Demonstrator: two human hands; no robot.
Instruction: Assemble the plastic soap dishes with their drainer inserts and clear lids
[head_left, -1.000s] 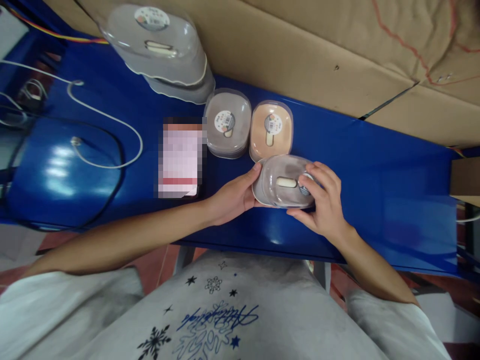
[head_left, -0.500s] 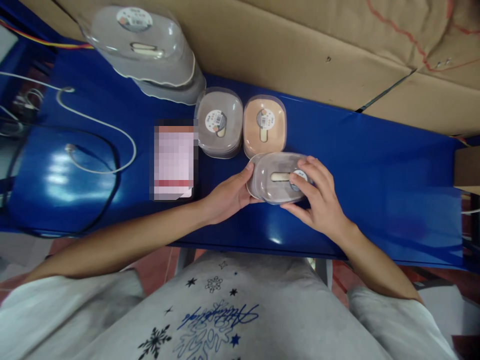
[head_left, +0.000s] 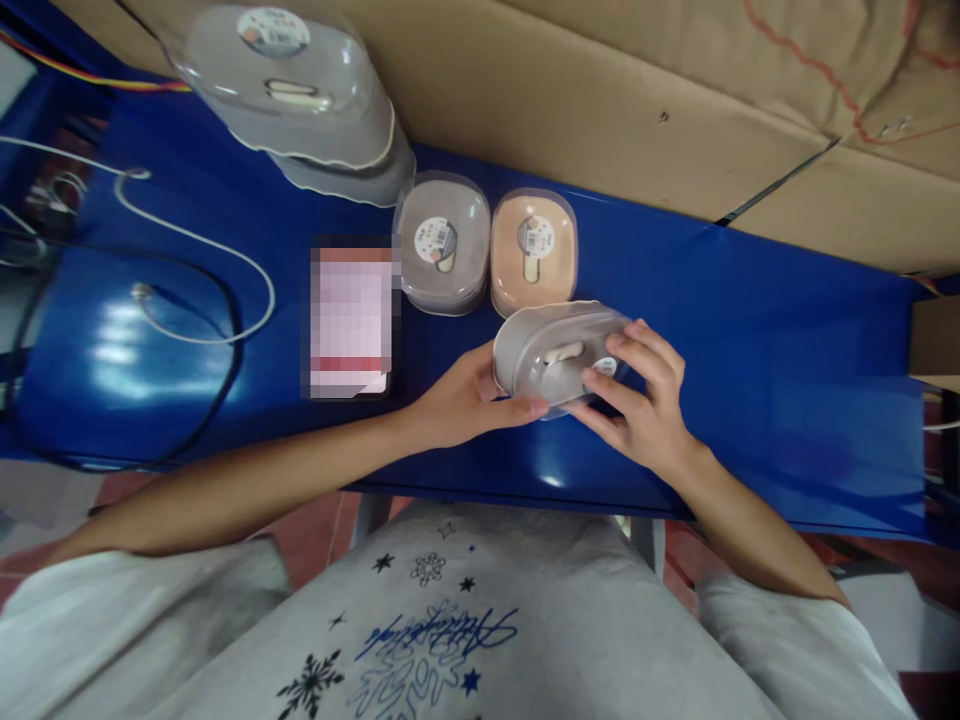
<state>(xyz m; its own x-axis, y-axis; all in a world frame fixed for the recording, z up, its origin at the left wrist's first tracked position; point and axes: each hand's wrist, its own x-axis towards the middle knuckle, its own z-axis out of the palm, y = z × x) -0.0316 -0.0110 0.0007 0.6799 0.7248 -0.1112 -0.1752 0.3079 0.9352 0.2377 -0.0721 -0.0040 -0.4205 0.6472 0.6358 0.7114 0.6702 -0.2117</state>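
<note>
Holding left hand [head_left: 474, 400]: is pinching one end of the grey box [head_left: 505, 362], its thumb lying along the near side.
Right hand [head_left: 651, 408]: is gripping the clear lid [head_left: 551, 377] at the other end, fingers spreading a little.
Grey box: is tilting over the worktop [head_left: 750, 390], between front and back edges.
Peach box [head_left: 534, 285]: is standing nearer the back edge.

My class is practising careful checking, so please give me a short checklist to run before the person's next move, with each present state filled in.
1. Left grip on the held grey box: ok, at its left end.
2. Right grip on that box: ok, at the label end.
3. Held box level: not ok, tilted.
4. Held box clear of the peach box: cannot tell, they overlap in view.
5. Clear lid fully seated: cannot tell.
</note>
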